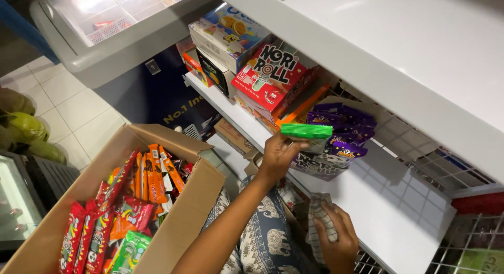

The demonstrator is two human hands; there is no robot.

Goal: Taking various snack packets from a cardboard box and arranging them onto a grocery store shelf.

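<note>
1. The view looks down from a head-worn camera at a person crouched or seated beside a white store shelf (388, 221), with a patterned garment over their knees.

2. The left hand (276, 157) is raised to the shelf, fingers closed around a stack of flat green snack packets (306, 130). The stack sits at the open top of a display box of purple packets (341, 132) on the shelf; whether it touches them cannot be told.

3. The right hand (336, 242) rests low, by the shelf's front edge, curled around a checked cloth (321, 221). The grip looks loose, the fingers partly closed.

4. At lower left sits an open cardboard carton (184, 221), crowded with red, orange and green snack packets (126, 206). By how full it is, most of the stock appears to remain unshelved.

5. Further along the shelf stand a red snack box (269, 77), a blue and white biscuit box (228, 32) and darker boxes behind them, already in place.

6. The stretch of white shelf near the right hand is bare, so the shelving seems at an early or middle stage, with room left to fill.

7. Beyond are a grey chest freezer (105, 48) with a glass lid, pale floor tiles, and a wire rack (472, 242) at lower right.
</note>
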